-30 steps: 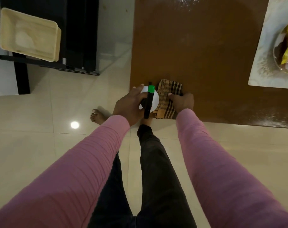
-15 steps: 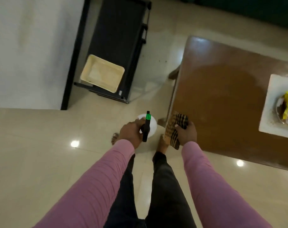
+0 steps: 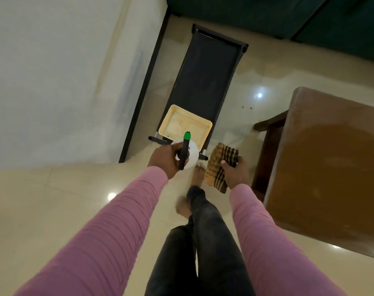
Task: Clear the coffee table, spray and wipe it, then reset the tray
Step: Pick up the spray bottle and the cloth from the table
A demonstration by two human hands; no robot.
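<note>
My left hand (image 3: 163,160) grips a white spray bottle (image 3: 191,155) with a black head and green nozzle, held over the floor. My right hand (image 3: 235,173) holds a folded yellow-and-brown checked cloth (image 3: 219,165), also over the floor, left of the table. The brown coffee table (image 3: 331,159) stands at the right, its top bare with a darker damp-looking patch. A cream tray (image 3: 185,124) rests empty on the near end of a low black bench (image 3: 205,82), just beyond the bottle.
A white wall (image 3: 64,71) runs along the left of the bench. A dark green sofa (image 3: 288,20) spans the back. Glossy beige floor tiles lie between bench and table. My legs and bare feet are below my hands.
The view has swung left and away from the table. Both hands have moved off the table edge, carrying bottle and cloth toward the bench. The white mat with the plate is out of view.
</note>
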